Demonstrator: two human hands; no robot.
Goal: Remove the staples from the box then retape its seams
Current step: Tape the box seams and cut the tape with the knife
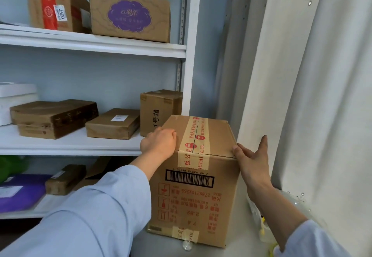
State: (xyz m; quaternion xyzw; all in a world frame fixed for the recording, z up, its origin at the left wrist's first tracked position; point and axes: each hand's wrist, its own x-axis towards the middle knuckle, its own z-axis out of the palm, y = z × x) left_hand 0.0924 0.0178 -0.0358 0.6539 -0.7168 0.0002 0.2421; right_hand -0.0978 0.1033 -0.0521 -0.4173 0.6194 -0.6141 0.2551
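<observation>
Box (193, 176) stands upright on a pale counter (231, 236), wedged between shelving unit (189, 75) and curtain (312, 116). Left hand (159, 143) rests curled on the top left edge, apparently holding nothing; right hand (252, 157) lies spread flat on the right corner. Printed tape (192, 136) covers the seam; no staples visible. Best drawn toward the viewer with even two-sided pressure; side room is tight.

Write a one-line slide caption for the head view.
Both hands, left and right, steady a taped cardboard box beside the shelves.
</observation>
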